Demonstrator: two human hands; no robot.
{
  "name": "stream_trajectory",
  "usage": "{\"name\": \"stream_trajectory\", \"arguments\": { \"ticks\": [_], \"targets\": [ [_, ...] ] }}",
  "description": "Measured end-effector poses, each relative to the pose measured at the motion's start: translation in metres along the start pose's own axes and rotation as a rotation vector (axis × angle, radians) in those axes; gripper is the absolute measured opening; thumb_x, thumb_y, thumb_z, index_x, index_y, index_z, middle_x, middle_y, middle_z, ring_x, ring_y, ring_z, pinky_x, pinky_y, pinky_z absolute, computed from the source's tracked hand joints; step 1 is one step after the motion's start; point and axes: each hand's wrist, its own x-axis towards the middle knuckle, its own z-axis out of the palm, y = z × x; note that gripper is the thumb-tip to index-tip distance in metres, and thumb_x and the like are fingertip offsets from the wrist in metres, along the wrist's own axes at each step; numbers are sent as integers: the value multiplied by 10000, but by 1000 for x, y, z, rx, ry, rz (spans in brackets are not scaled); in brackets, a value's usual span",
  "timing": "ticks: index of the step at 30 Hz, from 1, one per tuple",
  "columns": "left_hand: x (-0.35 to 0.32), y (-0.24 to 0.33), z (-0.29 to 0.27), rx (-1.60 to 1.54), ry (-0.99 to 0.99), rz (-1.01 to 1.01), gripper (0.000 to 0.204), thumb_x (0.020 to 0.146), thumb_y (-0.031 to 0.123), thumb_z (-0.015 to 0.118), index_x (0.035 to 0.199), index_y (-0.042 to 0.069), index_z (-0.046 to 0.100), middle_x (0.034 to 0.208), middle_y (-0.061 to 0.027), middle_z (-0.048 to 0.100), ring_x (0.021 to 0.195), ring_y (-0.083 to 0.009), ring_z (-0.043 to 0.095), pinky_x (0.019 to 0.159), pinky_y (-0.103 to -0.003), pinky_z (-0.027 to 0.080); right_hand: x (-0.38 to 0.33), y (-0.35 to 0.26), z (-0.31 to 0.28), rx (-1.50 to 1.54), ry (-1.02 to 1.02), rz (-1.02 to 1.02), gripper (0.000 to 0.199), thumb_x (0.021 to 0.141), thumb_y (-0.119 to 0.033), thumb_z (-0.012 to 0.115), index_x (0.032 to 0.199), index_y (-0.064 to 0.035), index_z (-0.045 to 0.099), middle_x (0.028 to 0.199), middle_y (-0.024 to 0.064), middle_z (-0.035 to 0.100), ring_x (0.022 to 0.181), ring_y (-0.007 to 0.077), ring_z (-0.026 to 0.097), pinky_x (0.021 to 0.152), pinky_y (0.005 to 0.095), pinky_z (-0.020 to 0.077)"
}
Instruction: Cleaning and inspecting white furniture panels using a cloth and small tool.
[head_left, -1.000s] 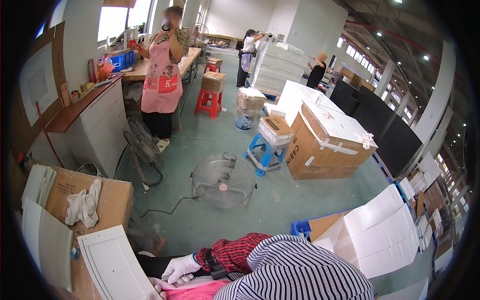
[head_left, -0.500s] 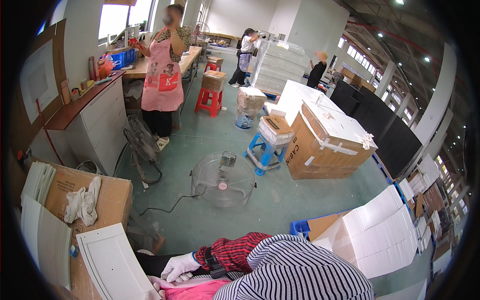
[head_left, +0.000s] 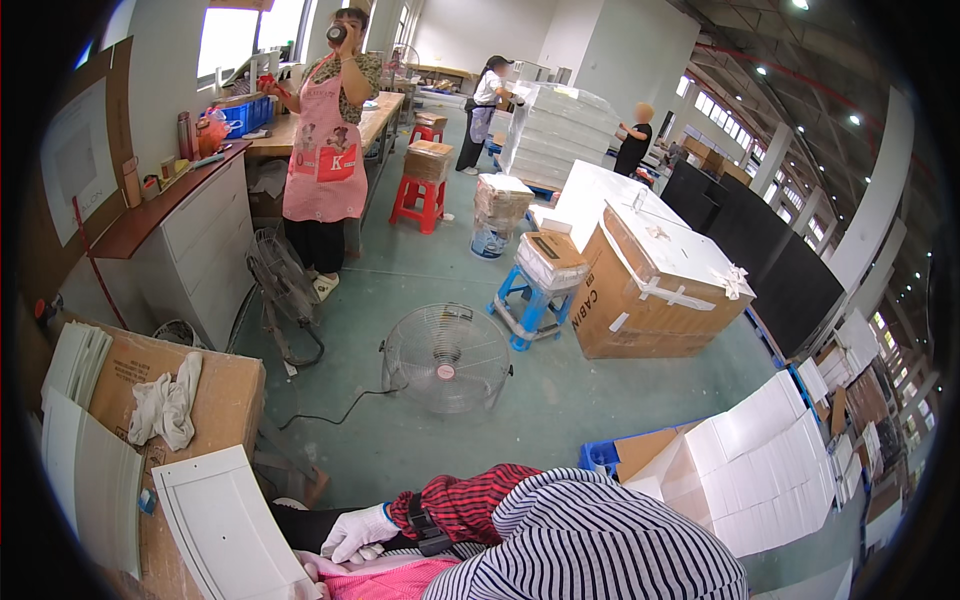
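1. Your right hand [head_left: 352, 538], in a white knit glove, lies over your lap with its fingers bent inward; you are likely to see only its back here, so I cannot tell if they pinch anything.
2. Your left hand [head_left: 314, 573] shows only as a pale sliver at the lower edge – I cannot tell how its fingers stand.
3. The white framed panel [head_left: 230, 525] lies at nine o'clock from your right hand, well clear of it, and at ten o'clock from your left, which is right at its near right corner. It is smooth and rectangular, with a raised border, a flat recessed field and a small dark spot.
4. Pink cloth [head_left: 405, 578], finely textured, spreads at four o'clock from your right hand, just beside it.
5. Your cuff [head_left: 455, 505] is red-and-black checked fabric, crossed by a black wristband [head_left: 428, 530]; your top [head_left: 590, 545] has dark and white stripes.
6. At twelve o'clock from the panel sits a brown cardboard carton [head_left: 225, 395], bearing a crumpled off-white cloth [head_left: 165, 410].
7. At nine o'clock from the panel, pale thin boards [head_left: 92, 490] stand stacked – their edges look bowed through the fisheye.
8. At one o'clock from your right hand, a round wire-caged fan [head_left: 446, 360] stands on the smooth green floor [head_left: 530, 415].
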Motion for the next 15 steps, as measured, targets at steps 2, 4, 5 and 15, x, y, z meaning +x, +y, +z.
{"name": "stream_trajectory", "arguments": {
  "ticks": [2,4,5,15],
  "targets": [
    [0,-1,-1,66,-3,27,525,1000,109,630,1476,-42,468,1345,-179,617,1154,-309,621,973,-438,543,1,1,0,7,2,2,243,993,-209,674,1191,-73,711,650,-54,618,458,11,535,389,189,413],
    [0,-1,-1,113,-6,52,524,1000,105,630,1477,-42,468,1345,-178,617,1155,-310,621,974,-439,542,0,3,-1,15,9,3,257,993,-207,673,1206,-68,708,653,-52,619,457,12,535,390,188,413],
    [1,-1,-1,131,-8,58,524,1000,103,629,1477,-42,468,1345,-178,617,1155,-310,621,975,-439,542,1,4,-2,22,11,-5,264,994,-206,671,1212,-62,707,656,-49,622,456,14,535,390,188,413],
    [3,-3,-3,247,-13,112,520,999,81,627,1477,-43,467,1347,-178,617,1157,-310,621,983,-443,540,-5,-5,5,53,57,5,109,984,-187,692,986,-79,700,636,-40,611,448,23,523,384,192,385]
  ]
}}
